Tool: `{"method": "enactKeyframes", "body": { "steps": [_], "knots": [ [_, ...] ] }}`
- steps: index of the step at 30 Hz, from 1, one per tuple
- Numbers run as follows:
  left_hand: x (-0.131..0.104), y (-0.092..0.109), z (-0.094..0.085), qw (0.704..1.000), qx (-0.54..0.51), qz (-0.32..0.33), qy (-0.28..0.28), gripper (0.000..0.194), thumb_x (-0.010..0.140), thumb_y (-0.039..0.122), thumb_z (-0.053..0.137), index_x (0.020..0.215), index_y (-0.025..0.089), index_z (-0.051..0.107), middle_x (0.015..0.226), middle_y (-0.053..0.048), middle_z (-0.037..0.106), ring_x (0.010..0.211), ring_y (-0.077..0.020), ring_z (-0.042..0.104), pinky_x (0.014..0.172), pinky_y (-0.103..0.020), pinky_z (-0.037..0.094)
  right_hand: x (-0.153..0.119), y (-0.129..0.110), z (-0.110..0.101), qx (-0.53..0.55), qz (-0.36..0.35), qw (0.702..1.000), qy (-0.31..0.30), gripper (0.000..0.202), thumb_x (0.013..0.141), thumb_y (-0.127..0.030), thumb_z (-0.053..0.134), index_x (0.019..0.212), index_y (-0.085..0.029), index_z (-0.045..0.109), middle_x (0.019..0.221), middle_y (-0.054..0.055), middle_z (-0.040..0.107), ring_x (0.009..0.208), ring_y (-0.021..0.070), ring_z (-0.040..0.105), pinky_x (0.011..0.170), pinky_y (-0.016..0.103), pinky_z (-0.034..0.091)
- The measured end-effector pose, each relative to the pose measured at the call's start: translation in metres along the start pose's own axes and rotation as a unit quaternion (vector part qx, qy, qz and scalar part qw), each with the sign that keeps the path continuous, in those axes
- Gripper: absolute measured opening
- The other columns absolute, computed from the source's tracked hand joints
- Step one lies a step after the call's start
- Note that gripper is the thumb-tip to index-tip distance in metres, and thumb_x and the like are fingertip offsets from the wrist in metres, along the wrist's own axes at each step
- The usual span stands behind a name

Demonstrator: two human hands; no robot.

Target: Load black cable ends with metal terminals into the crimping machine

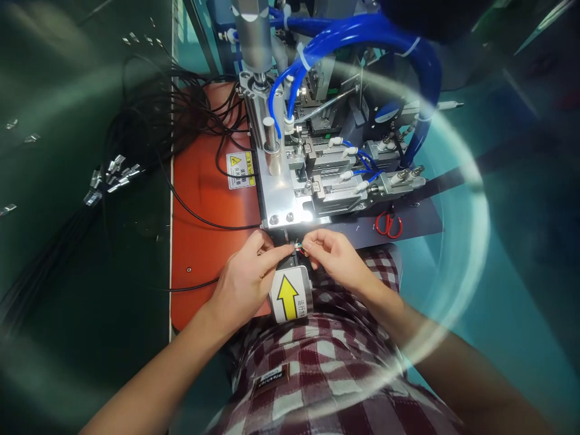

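My left hand [244, 272] is closed on a black cable [194, 288], which runs in from the left beneath it. Its index fingertip presses by a small metallic cable end [297, 246] at the machine's front. Thin coloured wires [301, 246], with a bit of green and red, show at that end. Pinched around these wires are the fingertips of my right hand [333, 257]. Just above both hands is the machine's bright metal plate [281, 202]. Below the fingertips sits a rounded cover with a yellow arrow [289, 296]. The fingers partly hide the cable end.
Red-handled scissors [388, 225] lie on the dark surface at right. Blue air hoses [362, 27] arch over the machine's pneumatic cylinders [339, 193]. Black cables [199, 103] tangle across the orange plate [203, 241]. A bundle of cables with shiny metal ends [111, 178] lies left.
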State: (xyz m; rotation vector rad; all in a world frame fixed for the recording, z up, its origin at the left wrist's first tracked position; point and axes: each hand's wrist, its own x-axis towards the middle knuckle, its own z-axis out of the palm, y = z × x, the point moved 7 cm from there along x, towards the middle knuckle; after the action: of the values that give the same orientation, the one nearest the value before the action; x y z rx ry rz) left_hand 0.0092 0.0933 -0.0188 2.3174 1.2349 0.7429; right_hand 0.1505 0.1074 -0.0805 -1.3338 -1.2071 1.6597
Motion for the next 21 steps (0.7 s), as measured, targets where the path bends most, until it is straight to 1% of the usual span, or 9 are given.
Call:
{"method": "enactKeyframes", "body": {
  "steps": [8, 11, 14, 18, 21],
  "knots": [
    [0.0013, 0.0026, 0.0009, 1.000, 0.025, 0.000, -0.013, 0.027, 0.089, 0.010, 0.049, 0.106, 0.011, 0.070, 0.088, -0.008, 0.055, 0.075, -0.0144, 0.057, 0.064, -0.025, 0.050, -0.0017, 0.0002, 0.0003, -0.006, -0.004, 1.000, 0.017, 0.022, 0.082, -0.038, 0.058, 0.074, -0.018, 0.054, 0.056, -0.006, 0.049, 0.048, 0.0095, 0.045, 0.048, 0.024, 0.035],
    [0.0019, 0.0040, 0.0012, 0.999, 0.039, 0.000, -0.014, 0.028, 0.088, 0.009, 0.048, 0.106, 0.012, 0.070, 0.085, -0.006, 0.053, 0.071, -0.0138, 0.055, 0.062, -0.025, 0.050, -0.0026, 0.0007, 0.0002, -0.010, -0.014, 1.000, 0.026, 0.021, 0.083, -0.037, 0.058, 0.075, -0.018, 0.053, 0.058, -0.005, 0.049, 0.049, 0.0101, 0.046, 0.049, 0.025, 0.037],
    [0.0012, 0.0049, 0.0012, 0.999, 0.047, -0.002, -0.016, 0.029, 0.088, 0.010, 0.048, 0.105, 0.013, 0.070, 0.083, -0.005, 0.052, 0.069, -0.0134, 0.054, 0.060, -0.024, 0.049, -0.0044, 0.0024, -0.0001, -0.012, -0.035, 0.999, 0.039, 0.019, 0.084, -0.035, 0.057, 0.077, -0.018, 0.053, 0.060, -0.005, 0.050, 0.051, 0.0104, 0.047, 0.050, 0.025, 0.038],
    [-0.0002, 0.0045, 0.0022, 0.999, 0.047, -0.003, -0.019, 0.028, 0.088, 0.011, 0.047, 0.106, 0.012, 0.070, 0.083, -0.005, 0.051, 0.069, -0.0136, 0.054, 0.060, -0.024, 0.049, -0.0076, 0.0028, -0.0008, -0.051, -0.078, 0.994, 0.062, 0.015, 0.087, -0.030, 0.055, 0.078, -0.019, 0.052, 0.062, -0.004, 0.050, 0.053, 0.0110, 0.048, 0.052, 0.025, 0.038],
    [-0.0004, 0.0035, 0.0032, 0.998, 0.053, -0.003, -0.020, 0.029, 0.089, 0.012, 0.047, 0.107, 0.014, 0.070, 0.083, -0.005, 0.051, 0.070, -0.0138, 0.054, 0.060, -0.024, 0.049, -0.0088, 0.0028, -0.0011, -0.059, -0.091, 0.991, 0.073, 0.014, 0.088, -0.029, 0.054, 0.078, -0.019, 0.052, 0.064, -0.004, 0.050, 0.053, 0.0111, 0.049, 0.052, 0.026, 0.039]
  ]
}}
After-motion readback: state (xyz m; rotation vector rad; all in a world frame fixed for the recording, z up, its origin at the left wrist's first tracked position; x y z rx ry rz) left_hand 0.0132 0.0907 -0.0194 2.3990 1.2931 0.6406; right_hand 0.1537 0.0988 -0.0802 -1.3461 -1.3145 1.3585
